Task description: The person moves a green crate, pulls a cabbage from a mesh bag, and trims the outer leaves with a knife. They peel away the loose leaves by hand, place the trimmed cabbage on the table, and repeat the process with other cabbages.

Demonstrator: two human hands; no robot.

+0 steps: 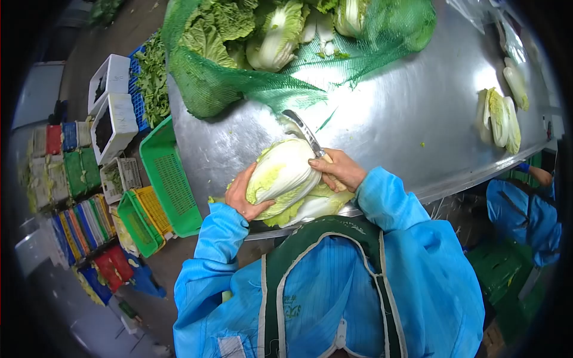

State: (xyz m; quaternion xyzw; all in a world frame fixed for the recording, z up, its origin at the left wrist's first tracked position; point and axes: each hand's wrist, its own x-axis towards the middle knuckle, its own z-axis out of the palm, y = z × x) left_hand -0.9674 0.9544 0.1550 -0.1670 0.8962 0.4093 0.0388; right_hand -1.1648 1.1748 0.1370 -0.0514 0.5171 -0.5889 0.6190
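Your left hand [243, 194] is spread against the left side of a plump white Chinese cabbage with yellow-green leaf edges [286, 170], steadying it at the centre of the frame, near the lower edge of the shiny grey metal table [388, 131]. Your right hand [341, 169] is closed around the pale handle of a curved, silver-bladed knife [307, 132], its tip pointing up and left. Loose pale-green leaves [316, 209] show below the cabbage. A green mesh net [209, 89] with more cabbages fills the top, and a green plastic crate [170, 173] stands left of centre.
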